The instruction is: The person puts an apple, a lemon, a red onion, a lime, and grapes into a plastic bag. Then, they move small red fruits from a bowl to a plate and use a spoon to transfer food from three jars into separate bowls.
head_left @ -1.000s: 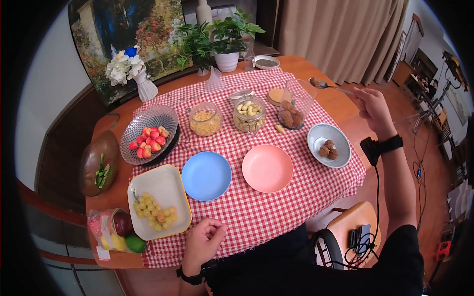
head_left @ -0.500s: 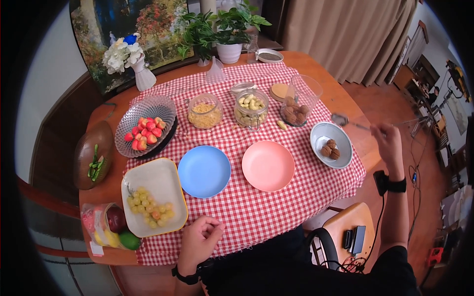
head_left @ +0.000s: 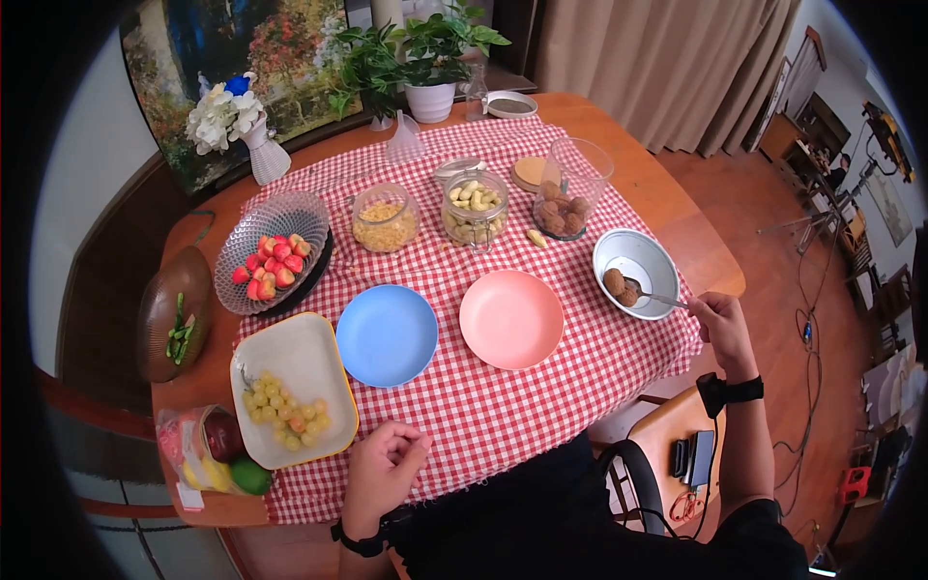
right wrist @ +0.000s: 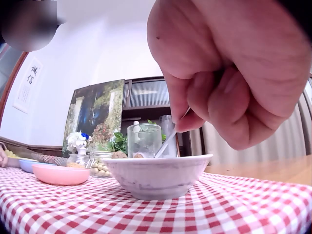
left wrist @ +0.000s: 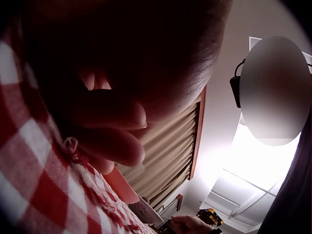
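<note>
My right hand (head_left: 723, 333) pinches the handle of a metal spoon (head_left: 667, 301) at the right side of the table. The spoon's head dips into a white-and-blue bowl (head_left: 659, 253), right against the brown walnuts (head_left: 615, 281) gathered at its left side. In the right wrist view the spoon handle (right wrist: 168, 141) slants down over the bowl's rim (right wrist: 158, 163), with fingers and thumb curled on its upper end. My left hand (head_left: 385, 466) rests at the front edge of the checked tablecloth, its fingers loosely curled, holding nothing.
A tall clear container (head_left: 572, 193) with walnuts stands behind the bowl, beside a jar of peanuts (head_left: 475, 211) and a jar of yellow bits (head_left: 385, 220). Pink (head_left: 511, 319) and blue (head_left: 387, 335) plates lie in front. A grape tray (head_left: 338, 440) and fruit bowl (head_left: 232, 275) are left.
My right hand has brought the spoon from beside the tall container down toward me, into the bowl among the walnuts. The left hand has stayed at the table's front edge.
</note>
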{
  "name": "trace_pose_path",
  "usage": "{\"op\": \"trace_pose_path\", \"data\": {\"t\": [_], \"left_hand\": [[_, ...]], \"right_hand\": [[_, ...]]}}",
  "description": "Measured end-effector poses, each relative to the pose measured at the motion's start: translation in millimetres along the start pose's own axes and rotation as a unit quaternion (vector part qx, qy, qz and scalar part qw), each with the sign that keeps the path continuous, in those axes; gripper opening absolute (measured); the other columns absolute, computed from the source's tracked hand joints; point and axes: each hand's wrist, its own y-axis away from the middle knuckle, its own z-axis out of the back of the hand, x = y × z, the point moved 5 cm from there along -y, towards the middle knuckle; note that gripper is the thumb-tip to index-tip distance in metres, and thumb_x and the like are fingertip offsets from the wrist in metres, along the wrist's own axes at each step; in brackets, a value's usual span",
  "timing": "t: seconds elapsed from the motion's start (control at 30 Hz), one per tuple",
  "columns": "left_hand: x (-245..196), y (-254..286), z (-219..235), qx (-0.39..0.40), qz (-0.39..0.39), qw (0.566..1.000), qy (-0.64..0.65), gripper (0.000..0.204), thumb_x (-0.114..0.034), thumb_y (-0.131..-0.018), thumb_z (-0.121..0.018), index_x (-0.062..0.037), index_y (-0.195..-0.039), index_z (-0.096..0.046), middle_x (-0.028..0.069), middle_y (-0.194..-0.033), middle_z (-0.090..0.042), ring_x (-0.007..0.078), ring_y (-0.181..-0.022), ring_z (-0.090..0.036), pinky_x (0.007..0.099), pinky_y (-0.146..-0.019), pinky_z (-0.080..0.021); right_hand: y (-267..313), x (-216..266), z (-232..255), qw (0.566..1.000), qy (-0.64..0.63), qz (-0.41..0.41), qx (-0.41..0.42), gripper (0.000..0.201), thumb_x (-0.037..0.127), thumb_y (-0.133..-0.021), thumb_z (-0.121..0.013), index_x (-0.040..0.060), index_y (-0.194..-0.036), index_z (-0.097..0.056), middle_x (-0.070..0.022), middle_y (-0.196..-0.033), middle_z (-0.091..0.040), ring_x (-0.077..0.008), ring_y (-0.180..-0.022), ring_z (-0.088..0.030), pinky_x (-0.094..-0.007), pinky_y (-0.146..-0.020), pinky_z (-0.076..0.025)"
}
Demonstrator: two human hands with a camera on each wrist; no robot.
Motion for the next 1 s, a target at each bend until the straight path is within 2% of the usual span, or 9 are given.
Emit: {"op": "trace_pose_path", "data": {"t": [0.1, 0.3, 0.77, 1.0], "left_hand": [[0, 0, -1, 0.001, 0.000, 1.000, 0.004, 0.014, -0.010, -0.098, -0.071, 0.0010, -0.101, -0.064, 0.0039, -0.072, -0.067, 0.0047, -0.052, -0.057, 0.0205, -0.046, -0.046], [1, 0, -1, -0.003, 0.004, 1.000, 0.001, 0.014, -0.011, -0.099, -0.071, 0.0006, -0.101, -0.064, 0.0040, -0.072, -0.067, 0.0046, -0.052, -0.057, 0.0203, -0.046, -0.046], [2, -1, -1, -0.007, 0.000, 1.000, -0.005, 0.014, -0.011, -0.098, -0.071, 0.0009, -0.101, -0.064, 0.0044, -0.072, -0.067, 0.0045, -0.052, -0.057, 0.0203, -0.046, -0.047], [0, 0, -1, -0.010, 0.001, 1.000, 0.000, 0.014, -0.011, -0.098, -0.072, 0.0008, -0.100, -0.064, 0.0039, -0.071, -0.067, 0.0041, -0.052, -0.057, 0.0202, -0.045, -0.046]], "right_hand": [[-2, -7, -7, 0.996, -0.086, -0.024, 0.004, 0.027, 0.022, -0.102, -0.068, 0.0020, -0.084, -0.069, 0.0090, -0.058, -0.041, -0.0035, -0.049, -0.033, -0.0245, -0.046, -0.025], [-5, -17, -15, 0.986, -0.153, -0.067, -0.022, 0.025, 0.021, -0.102, -0.066, 0.0040, -0.084, -0.067, 0.0093, -0.058, -0.038, -0.0033, -0.048, -0.030, -0.0245, -0.046, -0.025], [-13, -23, -16, 0.972, -0.223, -0.060, -0.050, 0.021, 0.020, -0.103, -0.064, 0.0067, -0.087, -0.065, 0.0112, -0.058, -0.035, -0.0020, -0.048, -0.026, -0.0230, -0.045, -0.023], [-14, -4, -3, 0.959, -0.278, -0.045, -0.045, 0.020, 0.018, -0.103, -0.064, 0.0082, -0.086, -0.062, 0.0114, -0.058, -0.033, -0.0016, -0.047, -0.026, -0.0226, -0.044, -0.021]]}}
